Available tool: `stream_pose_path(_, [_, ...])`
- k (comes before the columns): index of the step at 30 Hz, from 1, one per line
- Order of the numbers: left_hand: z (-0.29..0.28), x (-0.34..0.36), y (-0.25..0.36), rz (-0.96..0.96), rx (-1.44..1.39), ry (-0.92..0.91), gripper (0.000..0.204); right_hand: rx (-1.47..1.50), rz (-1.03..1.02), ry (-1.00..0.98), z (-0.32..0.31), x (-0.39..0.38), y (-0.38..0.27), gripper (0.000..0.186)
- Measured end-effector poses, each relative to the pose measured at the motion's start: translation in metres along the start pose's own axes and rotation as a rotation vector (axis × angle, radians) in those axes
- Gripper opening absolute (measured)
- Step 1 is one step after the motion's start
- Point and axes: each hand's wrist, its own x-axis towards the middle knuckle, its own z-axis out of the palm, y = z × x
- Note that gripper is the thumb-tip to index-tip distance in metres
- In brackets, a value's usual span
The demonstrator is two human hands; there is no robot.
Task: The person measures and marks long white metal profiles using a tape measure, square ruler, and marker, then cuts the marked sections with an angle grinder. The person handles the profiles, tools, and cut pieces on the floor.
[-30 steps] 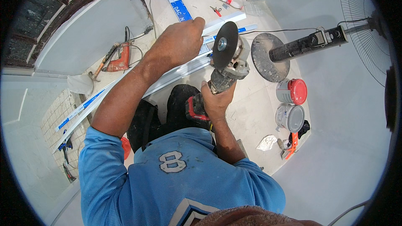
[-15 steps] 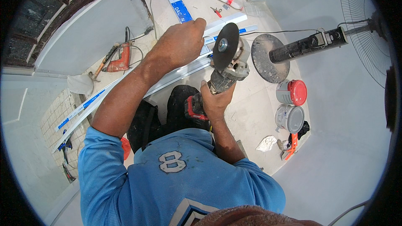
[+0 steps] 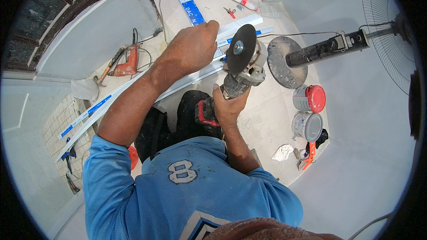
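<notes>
My right hand [image 3: 229, 106] grips the body of a cordless angle grinder [image 3: 240, 69] with a dark cutting disc [image 3: 240, 48] facing up. The disc sits right beside a long white plastic strip [image 3: 133, 84] that runs from lower left to upper right. My left hand [image 3: 193, 49] is closed over that strip just left of the disc, pressing it down. Where the disc meets the strip is hidden behind the disc. My knees in dark trousers [image 3: 178, 120] show below the hands.
A red drill [image 3: 126, 64] and a hammer lie at the left by a white board [image 3: 93, 31]. A standing fan's round base [image 3: 284, 62] is right of the grinder. Two paint cans [image 3: 308, 113] and an orange scraper [image 3: 308, 156] stand at the right. Bottles lie at the top.
</notes>
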Motion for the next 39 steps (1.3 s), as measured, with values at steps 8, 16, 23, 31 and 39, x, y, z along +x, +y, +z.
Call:
stream_pose_path(8, [0.001, 0.0, 0.002, -0.036, -0.006, -0.028, 0.026, 0.024, 0.049, 0.0, 0.002, -0.002, 0.001, 0.074])
stream_pose_path(16, [0.004, 0.001, 0.0, -0.029, 0.007, -0.027, 0.027, -0.004, -0.001, 0.015, 0.002, -0.003, 0.006, 0.073])
stream_pose_path(23, [0.008, 0.001, -0.002, -0.024, -0.015, -0.01, 0.026, -0.016, 0.0, 0.023, 0.003, -0.005, 0.012, 0.07])
stream_pose_path(31, [0.0, 0.001, -0.001, 0.012, -0.019, 0.021, 0.024, -0.032, -0.043, 0.044, 0.006, -0.007, 0.004, 0.068])
stream_pose_path(39, [0.002, 0.0, -0.004, 0.002, -0.021, 0.021, 0.025, 0.005, -0.007, 0.034, 0.006, -0.002, 0.001, 0.07])
